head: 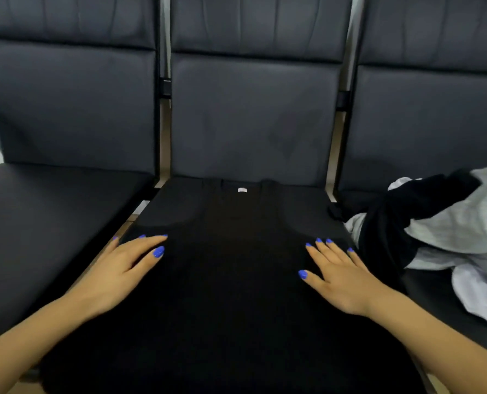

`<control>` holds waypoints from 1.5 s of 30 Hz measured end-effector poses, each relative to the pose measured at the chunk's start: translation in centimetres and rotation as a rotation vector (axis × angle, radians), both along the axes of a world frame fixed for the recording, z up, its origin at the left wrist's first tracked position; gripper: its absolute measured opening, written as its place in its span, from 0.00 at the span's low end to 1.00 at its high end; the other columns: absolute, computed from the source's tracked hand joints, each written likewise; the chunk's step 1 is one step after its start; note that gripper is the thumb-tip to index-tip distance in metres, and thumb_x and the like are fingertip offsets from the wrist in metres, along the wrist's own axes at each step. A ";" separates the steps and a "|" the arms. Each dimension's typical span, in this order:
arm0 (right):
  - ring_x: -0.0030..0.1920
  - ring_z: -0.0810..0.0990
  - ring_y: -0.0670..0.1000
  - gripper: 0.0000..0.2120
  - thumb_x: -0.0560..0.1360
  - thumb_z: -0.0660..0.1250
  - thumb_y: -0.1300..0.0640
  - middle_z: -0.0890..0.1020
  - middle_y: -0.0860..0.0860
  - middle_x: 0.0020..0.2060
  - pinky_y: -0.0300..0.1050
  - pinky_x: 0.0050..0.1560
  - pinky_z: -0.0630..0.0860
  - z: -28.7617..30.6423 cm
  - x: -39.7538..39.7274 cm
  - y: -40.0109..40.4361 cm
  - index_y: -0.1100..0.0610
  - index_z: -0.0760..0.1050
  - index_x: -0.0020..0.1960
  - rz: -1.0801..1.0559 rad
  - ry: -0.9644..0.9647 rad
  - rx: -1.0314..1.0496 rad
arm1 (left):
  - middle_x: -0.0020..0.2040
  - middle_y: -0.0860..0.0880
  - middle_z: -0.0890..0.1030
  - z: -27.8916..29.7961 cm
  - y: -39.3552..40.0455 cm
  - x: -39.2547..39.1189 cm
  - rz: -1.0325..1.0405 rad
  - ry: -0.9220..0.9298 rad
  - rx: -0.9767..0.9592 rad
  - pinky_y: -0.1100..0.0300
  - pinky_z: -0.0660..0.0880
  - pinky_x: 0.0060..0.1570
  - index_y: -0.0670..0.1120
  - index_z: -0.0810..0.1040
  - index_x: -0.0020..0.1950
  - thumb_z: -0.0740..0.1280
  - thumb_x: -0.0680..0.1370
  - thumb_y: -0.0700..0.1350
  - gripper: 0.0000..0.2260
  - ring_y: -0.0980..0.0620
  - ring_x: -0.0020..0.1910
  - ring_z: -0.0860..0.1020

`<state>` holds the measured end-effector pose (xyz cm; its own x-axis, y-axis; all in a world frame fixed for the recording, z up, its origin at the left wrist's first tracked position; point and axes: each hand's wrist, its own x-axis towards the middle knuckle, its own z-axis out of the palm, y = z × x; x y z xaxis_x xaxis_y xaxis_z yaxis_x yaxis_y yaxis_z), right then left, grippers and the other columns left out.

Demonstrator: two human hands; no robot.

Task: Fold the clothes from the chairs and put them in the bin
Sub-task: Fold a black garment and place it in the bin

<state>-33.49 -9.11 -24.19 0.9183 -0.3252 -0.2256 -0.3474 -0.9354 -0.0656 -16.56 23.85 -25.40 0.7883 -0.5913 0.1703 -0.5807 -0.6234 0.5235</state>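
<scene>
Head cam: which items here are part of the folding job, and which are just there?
Job:
- black shirt, flat on middle chair
- left hand and right hand, resting flat on it
- clothes pile on right chair

Just there:
- left chair

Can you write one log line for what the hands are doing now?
stage: smoothing | left hand: flat on black shirt | right hand: flat on shirt | middle padded chair | bin: unseen

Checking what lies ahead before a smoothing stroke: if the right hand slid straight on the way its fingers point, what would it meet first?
The right hand lies flat on the black shirt, fingers pointing up and slightly left. It would probably cross more shirt, then meet the middle chair's backrest; depth is unclear.
</scene>
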 end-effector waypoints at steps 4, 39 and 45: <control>0.78 0.41 0.51 0.33 0.81 0.51 0.40 0.46 0.52 0.78 0.50 0.76 0.42 0.3 6.9 0.3 0.55 0.46 0.79 -0.005 -0.046 0.043 | 0.73 0.58 0.66 -0.2 -6.9 4.1 -0.003 0.004 0.113 0.56 0.46 0.74 0.56 0.64 0.75 0.51 0.81 0.61 0.23 0.60 0.74 0.60; 0.29 0.71 0.46 0.08 0.73 0.73 0.55 0.76 0.51 0.34 0.37 0.27 0.64 12.9 15.9 -6.1 0.55 0.74 0.41 -0.205 -0.684 0.822 | 0.27 0.55 0.80 15.4 -10.9 12.9 0.060 0.108 -0.317 0.63 0.78 0.36 0.44 0.82 0.44 0.75 0.70 0.37 0.05 0.55 0.34 0.79; 0.33 0.74 0.49 0.08 0.69 0.74 0.56 0.78 0.52 0.30 0.41 0.30 0.67 15.3 3.3 -0.8 0.58 0.76 0.41 -0.090 -0.708 0.844 | 0.35 0.46 0.84 19.5 -4.0 1.3 -0.014 0.081 -0.385 0.59 0.79 0.44 0.44 0.84 0.39 0.74 0.70 0.37 0.03 0.53 0.37 0.80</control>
